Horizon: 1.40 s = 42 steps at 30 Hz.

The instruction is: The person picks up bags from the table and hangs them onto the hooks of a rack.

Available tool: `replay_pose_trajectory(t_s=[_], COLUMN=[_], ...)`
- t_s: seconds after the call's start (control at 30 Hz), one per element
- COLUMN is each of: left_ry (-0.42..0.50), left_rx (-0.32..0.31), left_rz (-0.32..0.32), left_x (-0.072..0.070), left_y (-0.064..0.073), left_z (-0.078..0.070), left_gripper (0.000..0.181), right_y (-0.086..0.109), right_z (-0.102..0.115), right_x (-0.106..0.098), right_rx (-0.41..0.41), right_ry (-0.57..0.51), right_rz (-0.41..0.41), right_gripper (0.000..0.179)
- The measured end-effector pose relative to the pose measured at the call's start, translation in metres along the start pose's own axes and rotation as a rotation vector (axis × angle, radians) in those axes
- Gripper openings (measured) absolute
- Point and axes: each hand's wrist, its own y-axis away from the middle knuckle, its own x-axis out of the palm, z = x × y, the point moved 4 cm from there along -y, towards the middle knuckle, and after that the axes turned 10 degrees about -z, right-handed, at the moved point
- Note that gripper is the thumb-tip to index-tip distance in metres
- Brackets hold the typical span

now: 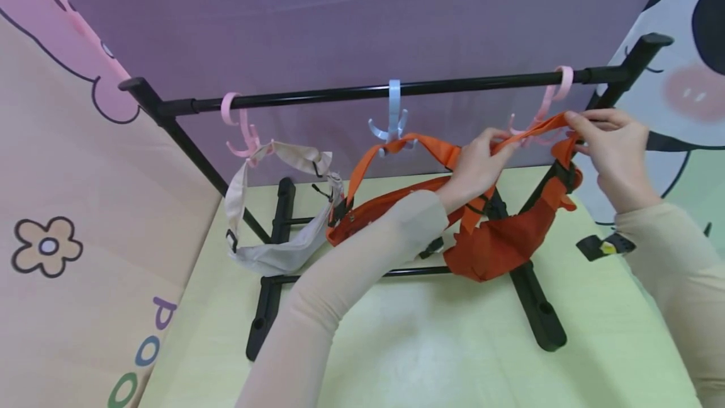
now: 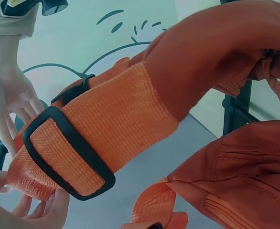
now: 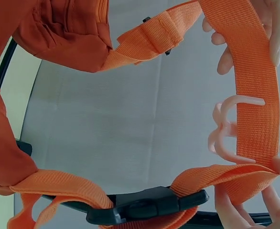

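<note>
My left hand (image 1: 476,165) pinches the orange webbing strap of a rust-orange waist bag (image 1: 493,244), close to a black strap slider (image 2: 68,152). With thumb and fingers, my right hand (image 1: 614,150) grips the same strap (image 3: 257,86) further right, near its black buckle (image 3: 147,205). Between the two hands the strap is stretched across the right pink hook (image 1: 546,106), whose prongs overlap it in the right wrist view. The bag's body hangs below the hands. A second orange waist bag (image 1: 385,203) hangs from the blue hook (image 1: 394,112), partly hidden behind my left forearm.
A black rack bar (image 1: 340,94) carries the hooks. At its left, a whitish waist bag (image 1: 283,257) hangs on another pink hook (image 1: 243,131). The rack's black feet (image 1: 538,313) stand on a pale green tabletop (image 1: 430,339), with printed walls around.
</note>
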Motion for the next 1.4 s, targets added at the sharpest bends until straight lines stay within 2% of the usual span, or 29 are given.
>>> replay_pose_trajectory(t_s=[0.27,0.43,0.7,1.27,1.4], left_ry=[-0.004,0.01,-0.015,0.019,0.025], left_rx=[-0.028,-0.052,-0.038,-0.091,-0.082], left_rz=[0.009,0.016,0.026,0.093,0.079], left_x=[0.0,0.0,0.002,0.012,0.014], left_y=[0.0,-0.001,0.0,0.011,0.012], left_z=[0.006,0.009,0.01,0.02,0.025], left_gripper=[0.036,0.037,0.035,0.042,0.043], right_y=[0.002,0.002,0.004,0.006,0.007], right_z=[-0.008,-0.012,-0.017,-0.022,-0.023], right_x=[0.003,0.006,0.01,0.014,0.014], right_rx=[0.008,-0.037,-0.093,-0.184,-0.198], right_ry=[0.092,0.186,0.342,0.421,0.457], right_rz=[0.051,0.08,0.149,0.205,0.205], right_gripper=[0.042,0.052,0.058,0.056,0.057])
